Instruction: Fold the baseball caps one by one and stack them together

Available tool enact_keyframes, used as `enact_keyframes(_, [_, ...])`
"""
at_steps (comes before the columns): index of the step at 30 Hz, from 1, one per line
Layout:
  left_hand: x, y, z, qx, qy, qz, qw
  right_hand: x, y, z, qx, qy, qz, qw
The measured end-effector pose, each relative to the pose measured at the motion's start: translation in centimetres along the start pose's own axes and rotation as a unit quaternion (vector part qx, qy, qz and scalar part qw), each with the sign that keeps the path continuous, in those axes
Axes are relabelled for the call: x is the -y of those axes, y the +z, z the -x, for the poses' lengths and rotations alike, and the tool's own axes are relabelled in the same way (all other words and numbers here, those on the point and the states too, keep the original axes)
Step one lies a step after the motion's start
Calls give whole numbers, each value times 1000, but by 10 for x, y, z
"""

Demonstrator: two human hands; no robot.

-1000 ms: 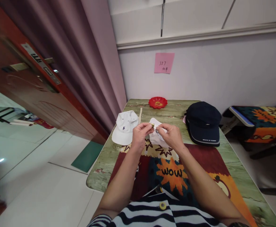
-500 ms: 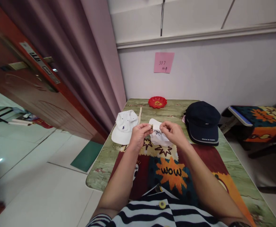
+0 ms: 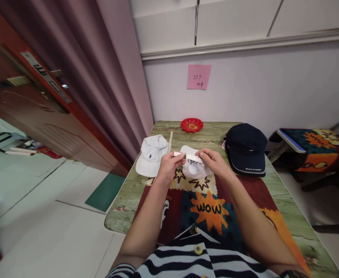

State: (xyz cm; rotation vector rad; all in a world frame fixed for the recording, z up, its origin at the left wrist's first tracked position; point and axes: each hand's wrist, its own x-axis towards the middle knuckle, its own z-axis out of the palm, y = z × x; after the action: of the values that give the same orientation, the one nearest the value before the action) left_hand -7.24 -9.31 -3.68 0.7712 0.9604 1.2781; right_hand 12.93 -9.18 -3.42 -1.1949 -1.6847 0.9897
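Note:
A white cap with dark letters (image 3: pixel 196 170) lies in the middle of the table, under and between my hands. Its pale strap (image 3: pixel 191 157) stretches across from hand to hand, with a small brass-coloured buckle near the left fingers. My left hand (image 3: pixel 170 165) pinches the strap at the buckle end. The other end is held between the thumb and fingers of my right hand (image 3: pixel 212 160). Just left of my left hand sits a second white cap with a small dark logo (image 3: pixel 152 152).
Dark navy caps (image 3: pixel 247 148) are stacked at the table's right. A red scalloped dish (image 3: pixel 191 125) stands at the back edge of the green table (image 3: pixel 123 200). A colourful cloth (image 3: pixel 172 227) covers the front. A door (image 3: pixel 56 112) is at the left, and another cloth-covered table (image 3: pixel 317 148) at the right.
The strap now shows as a straight band between my hands, with its end sticking out past my left fingers. The view has shifted slightly.

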Motion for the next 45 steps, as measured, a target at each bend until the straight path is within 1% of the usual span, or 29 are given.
enact_keyframes(3, [1,-1,-1,8,-7,-3,1000,-3,-2,1,17,18,-44,999])
enact_keyframes(6, [4,0,0,24,-11,-10,1000,-5,1,2,39,15,-68,997])
enact_keyframes(10, [5,0,1,30,-17,-28,999,-5,4,1,29,10,-75,997])
enact_keyframes(12, [2,-3,0,42,-15,-57,997,-4,4,1,26,14,-72,997])
enact_keyframes(14, [-3,-6,-2,61,4,-112,992,-5,3,0,26,16,-66,997])
enact_keyframes(17, [-16,-9,-8,104,68,-214,969,-5,0,-1,32,15,-56,998])
enact_keyframes(19, [-27,-9,-14,140,103,-254,952,-4,-1,-1,37,13,-51,998])
enact_keyframes(21, [-37,-8,-22,194,90,-269,939,-4,-1,-2,39,9,-50,998])
enact_keyframes(24, [-46,-9,-35,285,27,-302,909,-3,-1,-3,42,2,-49,998])
enact_keyframes(25, [-46,-9,-39,305,15,-320,897,-3,0,-3,42,1,-47,998])
enact_keyframes(27, [-46,-11,-47,324,6,-344,881,-3,2,-4,43,1,-42,998])
enact_keyframes(28, [-45,-12,-49,326,3,-345,880,-4,2,-4,40,1,-43,998])
enact_keyframes(30, [-42,-16,-53,317,-2,-331,889,-6,1,-3,33,9,-49,998])
enact_keyframes(33, [-37,-23,-52,289,3,-311,906,-17,-9,2,31,23,-51,998])
enact_keyframes(36, [-33,-30,-49,269,10,-298,916,-37,-27,11,63,18,-20,998])
enact_keyframes(38, [-32,-31,-46,269,9,-284,920,-50,-38,17,91,17,18,996])
enact_keyframes(40, [-34,-29,-43,275,2,-271,922,-58,-44,21,100,14,46,994])
enact_keyframes(42, [-41,-24,-41,282,-5,-259,924,-58,-46,22,94,5,36,995])
enact_keyframes(43, [-46,-21,-40,284,-7,-249,926,-54,-46,23,91,3,14,996])
enact_keyframes(45, [-60,-15,-39,277,-7,-213,937,-40,-47,23,79,14,-64,995])
